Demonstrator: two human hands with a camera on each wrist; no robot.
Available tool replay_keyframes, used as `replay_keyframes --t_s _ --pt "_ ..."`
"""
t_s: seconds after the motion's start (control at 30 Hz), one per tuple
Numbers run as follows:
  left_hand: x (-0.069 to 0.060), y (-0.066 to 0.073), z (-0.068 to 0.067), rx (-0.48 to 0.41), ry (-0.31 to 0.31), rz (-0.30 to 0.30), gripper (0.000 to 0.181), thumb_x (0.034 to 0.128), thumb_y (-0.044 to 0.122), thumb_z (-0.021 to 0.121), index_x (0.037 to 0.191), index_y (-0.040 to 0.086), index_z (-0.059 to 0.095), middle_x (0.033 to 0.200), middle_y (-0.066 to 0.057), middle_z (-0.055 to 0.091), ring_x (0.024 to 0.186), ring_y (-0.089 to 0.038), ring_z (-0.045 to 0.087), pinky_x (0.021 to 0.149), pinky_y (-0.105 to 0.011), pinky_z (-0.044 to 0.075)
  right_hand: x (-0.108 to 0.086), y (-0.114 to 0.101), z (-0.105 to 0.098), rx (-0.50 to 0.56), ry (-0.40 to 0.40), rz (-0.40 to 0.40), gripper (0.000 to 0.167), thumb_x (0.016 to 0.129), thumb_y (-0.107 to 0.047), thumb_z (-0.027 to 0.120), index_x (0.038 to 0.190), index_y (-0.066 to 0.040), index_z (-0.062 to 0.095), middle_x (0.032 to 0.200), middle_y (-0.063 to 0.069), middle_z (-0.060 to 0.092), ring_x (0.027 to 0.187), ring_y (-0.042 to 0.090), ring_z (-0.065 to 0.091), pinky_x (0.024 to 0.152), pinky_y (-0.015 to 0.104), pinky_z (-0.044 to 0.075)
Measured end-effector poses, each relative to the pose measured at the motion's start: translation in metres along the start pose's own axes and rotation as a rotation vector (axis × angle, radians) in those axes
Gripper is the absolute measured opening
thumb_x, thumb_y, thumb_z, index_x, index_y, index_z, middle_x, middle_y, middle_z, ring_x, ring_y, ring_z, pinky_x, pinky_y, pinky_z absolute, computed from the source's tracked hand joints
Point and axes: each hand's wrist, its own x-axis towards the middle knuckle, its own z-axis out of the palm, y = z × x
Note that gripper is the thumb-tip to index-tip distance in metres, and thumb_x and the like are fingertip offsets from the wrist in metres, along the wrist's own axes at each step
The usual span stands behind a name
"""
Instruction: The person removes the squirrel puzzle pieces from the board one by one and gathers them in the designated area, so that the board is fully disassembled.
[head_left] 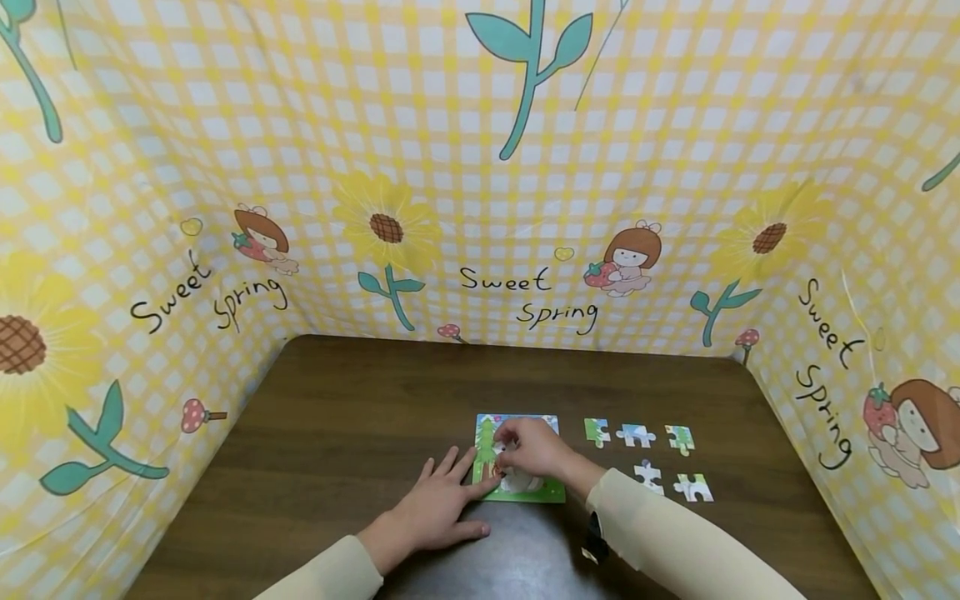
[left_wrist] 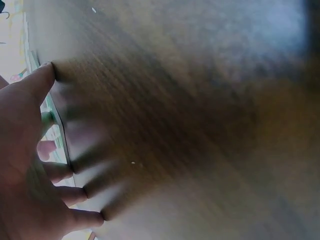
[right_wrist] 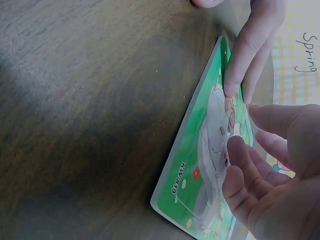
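A puzzle board (head_left: 525, 498) with a green lower border and a snowy picture lies flat on the table. The left hand (head_left: 435, 504) is spread beside it, its index finger reaching over the board's left part; in the left wrist view the same hand (left_wrist: 25, 150) has its fingertips down at the board and table. Over the board's upper middle, the right hand (head_left: 536, 450) points down with bent fingers. The right wrist view shows this hand (right_wrist: 280, 165) close above the picture (right_wrist: 215, 125), thumb and fingers apart; whether a piece is between them cannot be told.
Several loose jigsaw pieces lie right of the board, among them a green one (head_left: 597, 431), a blue and white one (head_left: 636, 435) and a white and green one (head_left: 693, 487). Yellow checked cloth (head_left: 487, 208) walls the brown table (head_left: 337, 392) at the back and sides.
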Motion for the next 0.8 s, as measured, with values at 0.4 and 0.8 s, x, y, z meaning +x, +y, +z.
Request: replay_keyframes --t_s 0.4,0.8 --pt "0.002 0.000 0.002 0.000 -0.011 -0.022 0.069 0.0946 0.069 0.057 0.157 0.045 0.038 0.169 -0.018 0.022 0.152 -0.052 0.022 0.108 -0.076 0.031 0.005 -0.003 -0.003 0.056 0.011 0.016 0.025 0.091 -0.016 0.077 0.115 -0.008 0.073 0.093 0.001 0.068 0.080 0.013 0.061 0.068 0.033 0.052" --pt "0.002 -0.001 0.003 -0.030 -0.025 -0.031 0.070 0.0950 0.069 0.056 0.158 0.046 0.036 0.170 -0.017 0.020 0.152 -0.052 0.020 0.109 -0.077 0.029 0.000 -0.004 -0.013 0.077 0.001 -0.026 0.009 0.093 -0.008 0.073 0.101 -0.007 0.077 0.077 -0.005 0.067 0.066 0.009 0.058 0.059 0.027 0.049"
